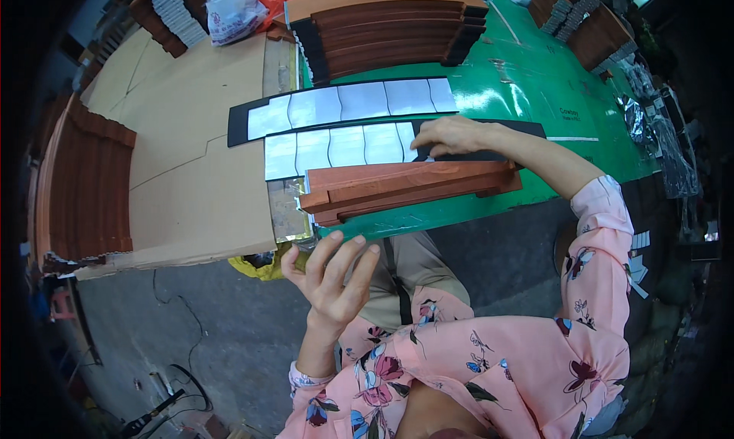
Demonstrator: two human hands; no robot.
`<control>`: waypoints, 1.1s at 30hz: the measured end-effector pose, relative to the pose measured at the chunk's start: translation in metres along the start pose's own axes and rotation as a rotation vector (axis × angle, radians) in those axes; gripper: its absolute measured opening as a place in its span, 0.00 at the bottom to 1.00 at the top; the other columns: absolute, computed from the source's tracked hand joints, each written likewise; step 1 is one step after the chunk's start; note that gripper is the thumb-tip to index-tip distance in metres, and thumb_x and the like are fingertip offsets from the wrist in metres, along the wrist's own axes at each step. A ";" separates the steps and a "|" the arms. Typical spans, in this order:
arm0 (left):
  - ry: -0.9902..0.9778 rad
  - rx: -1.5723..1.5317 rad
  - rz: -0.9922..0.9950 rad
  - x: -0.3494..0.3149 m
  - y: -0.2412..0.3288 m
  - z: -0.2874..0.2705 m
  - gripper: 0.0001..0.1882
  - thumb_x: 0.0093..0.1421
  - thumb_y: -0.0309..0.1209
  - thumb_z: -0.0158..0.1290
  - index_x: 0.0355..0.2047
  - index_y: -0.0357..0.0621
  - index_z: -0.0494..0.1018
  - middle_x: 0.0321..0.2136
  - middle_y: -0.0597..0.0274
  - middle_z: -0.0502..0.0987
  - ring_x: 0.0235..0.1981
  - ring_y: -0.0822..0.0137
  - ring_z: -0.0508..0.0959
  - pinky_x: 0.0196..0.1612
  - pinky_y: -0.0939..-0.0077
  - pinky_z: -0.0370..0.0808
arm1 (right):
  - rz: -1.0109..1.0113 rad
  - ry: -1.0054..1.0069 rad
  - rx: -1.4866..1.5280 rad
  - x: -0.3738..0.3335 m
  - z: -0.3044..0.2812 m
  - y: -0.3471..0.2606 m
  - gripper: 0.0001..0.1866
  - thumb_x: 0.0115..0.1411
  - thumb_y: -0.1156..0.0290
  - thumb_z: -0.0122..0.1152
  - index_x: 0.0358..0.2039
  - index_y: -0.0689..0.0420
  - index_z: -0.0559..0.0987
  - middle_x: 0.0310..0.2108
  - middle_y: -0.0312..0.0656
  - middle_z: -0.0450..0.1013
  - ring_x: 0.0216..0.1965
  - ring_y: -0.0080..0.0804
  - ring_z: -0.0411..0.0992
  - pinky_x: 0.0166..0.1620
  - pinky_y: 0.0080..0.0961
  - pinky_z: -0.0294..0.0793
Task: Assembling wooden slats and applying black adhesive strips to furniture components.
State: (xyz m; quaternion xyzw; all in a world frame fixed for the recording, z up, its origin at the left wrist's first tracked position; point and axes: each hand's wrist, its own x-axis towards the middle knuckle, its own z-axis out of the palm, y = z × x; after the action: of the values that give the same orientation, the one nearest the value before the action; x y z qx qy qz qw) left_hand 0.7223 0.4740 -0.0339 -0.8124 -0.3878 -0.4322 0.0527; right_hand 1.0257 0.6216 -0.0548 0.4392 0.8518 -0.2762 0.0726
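Observation:
My right hand [453,136] reaches over a black strip [501,129] partly covered with a row of glossy white sheets [348,145]. Its fingers are bent together at the right end of that row; whatever they pinch is hidden. Just behind lies a second black strip [238,126], also covered with white sheets [363,100]. A reddish-brown wooden moulding [405,185] rests along the table's near edge, in front of the strips. Held in the air before that edge, my left hand [332,278] is open, its fingers spread and nothing in them.
Stacked brown mouldings stand at the back [390,34] and at the left [88,183]. Brown cardboard [191,202] covers the table's left part, a green sheet [566,87] the right. A white plastic bag [233,12] sits at the far left, clear wrap [673,149] at the right edge.

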 end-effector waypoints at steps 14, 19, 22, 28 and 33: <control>-0.016 -0.124 -0.117 0.012 -0.014 -0.001 0.15 0.41 0.23 0.59 0.32 0.52 0.77 0.34 0.69 0.74 0.39 0.66 0.72 0.53 0.57 0.53 | 0.025 0.130 0.380 0.014 -0.013 0.005 0.08 0.49 0.74 0.62 0.31 0.60 0.77 0.24 0.39 0.73 0.29 0.30 0.72 0.36 0.24 0.71; 0.059 -0.444 -0.219 0.029 -0.002 0.000 0.15 0.45 0.14 0.54 0.34 0.39 0.74 0.33 0.57 0.73 0.32 0.63 0.74 0.40 0.70 0.68 | -0.081 0.497 0.418 -0.022 -0.045 -0.073 0.07 0.51 0.76 0.61 0.32 0.61 0.78 0.28 0.41 0.74 0.31 0.29 0.73 0.35 0.25 0.70; 0.107 -0.579 -0.368 0.037 0.011 -0.002 0.13 0.48 0.14 0.53 0.35 0.36 0.74 0.31 0.56 0.73 0.30 0.65 0.74 0.35 0.78 0.70 | -0.339 0.613 0.343 -0.043 -0.033 -0.119 0.07 0.51 0.77 0.60 0.32 0.60 0.79 0.29 0.42 0.74 0.32 0.34 0.73 0.36 0.27 0.71; 0.008 -0.707 -0.279 0.031 0.025 -0.006 0.13 0.45 0.15 0.58 0.34 0.35 0.74 0.30 0.57 0.76 0.29 0.69 0.75 0.33 0.79 0.70 | -0.437 0.565 0.325 -0.072 -0.007 -0.157 0.07 0.51 0.74 0.60 0.32 0.59 0.79 0.29 0.40 0.75 0.33 0.37 0.72 0.37 0.30 0.71; -0.144 -0.705 -0.153 0.024 0.026 -0.019 0.16 0.42 0.17 0.61 0.34 0.36 0.75 0.29 0.57 0.76 0.26 0.69 0.75 0.29 0.81 0.71 | -0.413 0.413 0.368 -0.089 -0.003 -0.163 0.10 0.52 0.71 0.59 0.34 0.60 0.79 0.30 0.41 0.75 0.34 0.35 0.72 0.38 0.29 0.71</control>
State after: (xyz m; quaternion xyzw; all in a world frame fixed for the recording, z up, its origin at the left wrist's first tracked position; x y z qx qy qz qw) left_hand 0.7348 0.4616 0.0022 -0.7777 -0.2771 -0.4836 -0.2905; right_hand 0.9513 0.4854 0.0463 0.3098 0.8553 -0.3394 -0.2393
